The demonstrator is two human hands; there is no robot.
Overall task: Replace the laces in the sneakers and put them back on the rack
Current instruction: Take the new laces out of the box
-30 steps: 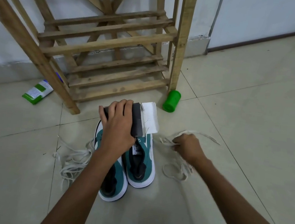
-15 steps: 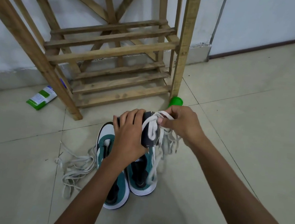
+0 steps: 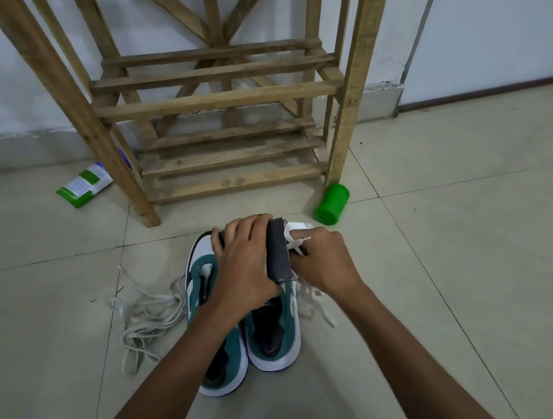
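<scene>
Two green-and-white sneakers stand side by side on the tiled floor, the left sneaker [image 3: 227,358] and the right sneaker [image 3: 276,336], toes pointing away from me. My left hand [image 3: 248,261] grips a dark flat box [image 3: 278,254] held above the sneakers' toes. My right hand [image 3: 320,262] pinches a white lace [image 3: 295,242] against the box's right side; the rest of that lace [image 3: 316,303] trails down to the floor. A second white lace [image 3: 149,319] lies in a loose tangle left of the sneakers.
A wooden slatted shoe rack [image 3: 232,101] stands against the wall just beyond the sneakers. A green cylindrical container [image 3: 332,203] lies by the rack's right leg. A green-and-white packet [image 3: 85,184] lies by its left leg. Open tiled floor stretches to the right.
My right hand picked the lace up from the floor on the right, brought it to the box and now holds it against the box's side. My left hand kept hold of the box.
</scene>
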